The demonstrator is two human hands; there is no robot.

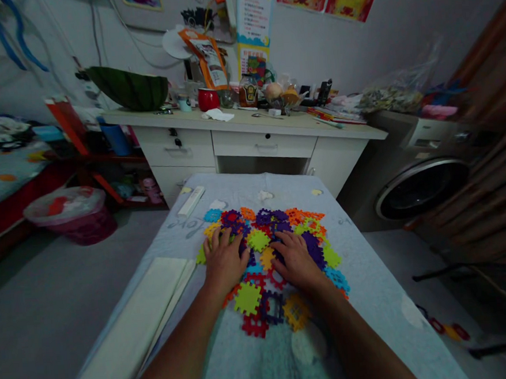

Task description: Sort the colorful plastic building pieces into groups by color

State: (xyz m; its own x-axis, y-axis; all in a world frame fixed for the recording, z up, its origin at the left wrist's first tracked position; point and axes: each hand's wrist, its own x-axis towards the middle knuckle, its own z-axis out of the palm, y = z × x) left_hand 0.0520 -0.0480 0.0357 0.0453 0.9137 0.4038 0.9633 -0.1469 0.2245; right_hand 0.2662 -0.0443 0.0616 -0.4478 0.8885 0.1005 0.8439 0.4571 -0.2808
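Note:
A spread of flat, notched plastic building pieces in several colours lies in the middle of the cloth-covered table (375, 319). My left hand (224, 258) rests palm down on the left side of the pile, fingers apart. On the right side, my right hand (296, 257) lies flat over more pieces, its fingers also spread. Between the hands sits a lime-green piece (258, 240). Closer to me are another green piece (247, 298), a dark purple square frame (272, 307), a red piece (255, 325) and an orange-yellow piece (297, 312). Pieces under my palms are hidden.
Folded pale cloth or paper (136, 319) lies along the table's left edge, with a white strip-shaped object (192, 200) beyond it. A cluttered white desk (253, 132) stands behind. To the right is a washing machine (411, 167); a pink lined bin (75, 216) stands left.

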